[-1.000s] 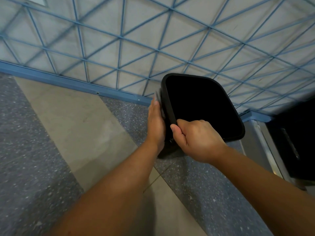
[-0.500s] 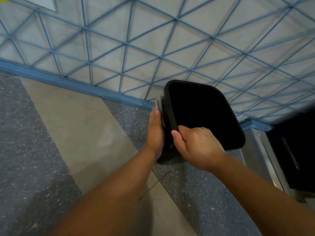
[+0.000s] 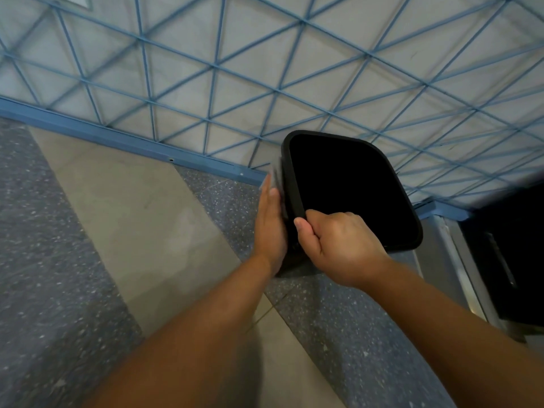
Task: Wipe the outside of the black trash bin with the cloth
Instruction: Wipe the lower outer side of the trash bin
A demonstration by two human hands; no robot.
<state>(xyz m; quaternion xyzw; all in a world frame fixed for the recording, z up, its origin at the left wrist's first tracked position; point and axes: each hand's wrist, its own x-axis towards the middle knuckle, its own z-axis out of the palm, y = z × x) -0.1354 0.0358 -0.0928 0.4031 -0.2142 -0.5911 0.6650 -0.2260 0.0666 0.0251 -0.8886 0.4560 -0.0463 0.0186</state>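
Observation:
The black trash bin (image 3: 407,231) stands on the floor against the wall, seen from above with its dark opening facing me. My right hand (image 3: 338,248) grips the bin's near rim with curled fingers and thumb. My left hand (image 3: 270,228) lies flat with straight fingers against the bin's left outer side and presses a grey cloth (image 3: 276,179) onto it. Only a blurred strip of the cloth shows past my fingertips; the rest is hidden under my palm.
A grey wall with a blue lattice pattern (image 3: 265,69) and a blue baseboard (image 3: 117,139) runs behind the bin. The floor is speckled grey stone with a beige band (image 3: 132,216). A dark cabinet with a metal frame (image 3: 506,260) stands right of the bin.
My left hand and the cloth have slid a little along the bin's left side. My right hand keeps its grip on the rim. The camera has shifted slightly.

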